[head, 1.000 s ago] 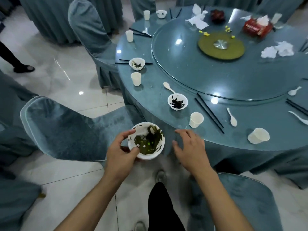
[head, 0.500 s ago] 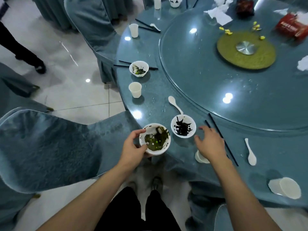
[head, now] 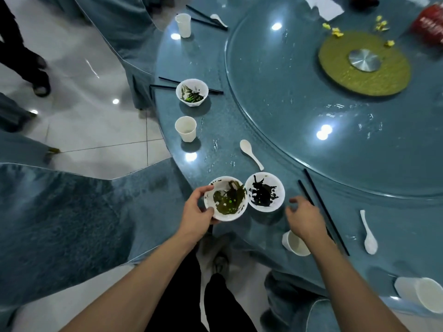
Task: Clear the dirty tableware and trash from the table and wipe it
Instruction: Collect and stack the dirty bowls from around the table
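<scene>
My left hand (head: 197, 212) grips a white bowl of green leftovers (head: 226, 200) by its left rim, at the near edge of the round blue table (head: 215, 121). Right beside it stands a second white bowl with dark scraps (head: 265, 191). My right hand (head: 303, 218) hovers just right of that bowl with its fingers loosely curled and nothing in it. A white paper cup (head: 296, 243) lies under its wrist. Black chopsticks (head: 323, 212) and a white spoon (head: 251, 153) lie close by.
A third bowl with greens (head: 191, 92), two upright cups (head: 185, 128) (head: 183, 25), another spoon (head: 369, 233) and a tipped cup (head: 424, 294) sit round the rim. The glass turntable (head: 323, 104) carries a red packet (head: 429, 25) and yellow scraps. Covered chairs (head: 60, 224) stand left; a person's legs (head: 21, 56) far left.
My left hand has brought the green-leftover bowl up onto the table beside the dark-scrap bowl. My right hand has moved forward past the cup, to the right of that bowl.
</scene>
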The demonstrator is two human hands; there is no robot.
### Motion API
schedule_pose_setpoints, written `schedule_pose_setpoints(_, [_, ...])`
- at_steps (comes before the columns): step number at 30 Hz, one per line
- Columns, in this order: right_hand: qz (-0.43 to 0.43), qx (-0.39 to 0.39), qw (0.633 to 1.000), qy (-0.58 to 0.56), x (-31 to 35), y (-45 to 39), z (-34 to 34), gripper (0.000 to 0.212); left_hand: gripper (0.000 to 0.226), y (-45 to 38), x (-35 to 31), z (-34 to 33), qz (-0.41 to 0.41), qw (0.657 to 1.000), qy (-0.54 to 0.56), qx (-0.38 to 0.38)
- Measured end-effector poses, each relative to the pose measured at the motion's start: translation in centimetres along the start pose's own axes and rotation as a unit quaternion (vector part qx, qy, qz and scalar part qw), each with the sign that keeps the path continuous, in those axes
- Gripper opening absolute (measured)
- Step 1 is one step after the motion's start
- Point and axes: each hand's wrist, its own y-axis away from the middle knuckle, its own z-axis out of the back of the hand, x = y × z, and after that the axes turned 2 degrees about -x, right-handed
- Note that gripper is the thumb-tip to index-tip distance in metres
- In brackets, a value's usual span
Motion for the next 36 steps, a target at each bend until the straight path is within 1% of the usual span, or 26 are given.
schedule_pose_setpoints(6, [-0.006, -0.001, 0.998, -0.055, 0.0, -0.6, -0.5, 0.018, 0.056, -1.0, 0.7, -0.2, -0.009, 1.0, -0.005, 0.0])
schedule_pose_setpoints(8, [-0.005, -0.014, 0.997, -0.072, 0.0, -0.7, -0.6, 0.023, 0.053, -0.9, 0.9, -0.2, -0.008, 1.0, -0.006, 0.0])
schedule_pose_setpoints(11, [0.008, -0.027, 0.993, -0.112, 0.7, -0.6, -0.4, 0.042, 0.049, -0.9, 1.2, 0.0, -0.008, 1.0, -0.013, -0.001])
schedule_pose_setpoints(12, [0.012, -0.027, 0.992, -0.122, 1.0, -0.6, -0.4, 0.044, 0.048, -0.9, 1.2, 0.0, -0.007, 1.0, -0.014, 0.0])
schedule_pose_setpoints(13, [0.013, -0.023, 0.992, -0.124, 1.2, -0.7, -0.4, 0.041, 0.047, -0.9, 1.2, 0.0, -0.005, 1.0, -0.015, 0.001])
schedule_pose_setpoints(16, [-0.006, -0.001, 0.992, -0.123, 1.9, -1.0, -0.7, 0.022, 0.046, -0.9, 1.2, 0.0, 0.0, 1.0, -0.017, -0.003])
schedule_pose_setpoints(17, [-0.015, -0.005, 0.991, -0.133, 2.1, -1.1, -0.7, 0.017, 0.047, -0.9, 1.1, 0.1, -0.002, 1.0, -0.016, -0.003])
schedule_pose_setpoints(20, [-0.025, -0.068, 0.984, -0.163, 2.2, -1.1, 0.2, 0.014, 0.047, -0.9, 0.8, 0.3, -0.008, 1.0, -0.014, -0.003])
schedule_pose_setpoints(22, [-0.027, -0.12, 0.973, -0.197, 2.1, -1.2, 1.4, 0.013, 0.047, -0.9, 0.7, 0.4, -0.008, 1.0, -0.004, -0.001])
schedule_pose_setpoints(24, [-0.017, -0.151, 0.949, -0.276, 2.4, -1.3, 2.4, 0.007, 0.048, -1.0, 0.5, 0.6, -0.01, 1.0, 0.008, -0.002])
schedule_pose_setpoints(26, [0.012, -0.149, 0.926, -0.346, 3.5, -1.2, 2.9, 0.006, 0.046, -1.3, 0.4, 0.6, -0.003, 1.0, 0.018, -0.001])
schedule_pose_setpoints(28, [0.063, -0.108, 0.915, -0.383, 5.5, -0.7, 2.8, 0.009, 0.041, -1.5, 0.3, 0.6, 0.01, 1.0, 0.029, -0.004])
schedule_pose_setpoints(30, [0.114, -0.045, 0.925, -0.359, 7.6, 0.0, 2.0, 0.014, 0.036, -1.8, 0.1, 0.7, 0.034, 0.998, 0.051, -0.014])
schedule_pose_setpoints(32, [0.146, 0.0, 0.946, -0.29, 9.1, 0.5, 0.8, 0.012, 0.031, -2.1, 0.0, 0.8, 0.056, 0.996, 0.063, -0.026])
schedule_pose_setpoints(34, [0.156, 0.011, 0.964, -0.214, 9.7, 0.7, -0.3, 0.008, 0.028, -2.3, -0.1, 0.9, 0.067, 0.995, 0.065, -0.032])
schedule_pose_setpoints(36, [0.161, -0.001, 0.972, -0.171, 9.9, 0.8, -0.9, 0.016, 0.024, -2.4, 0.0, 0.9, 0.069, 0.995, 0.072, -0.029])
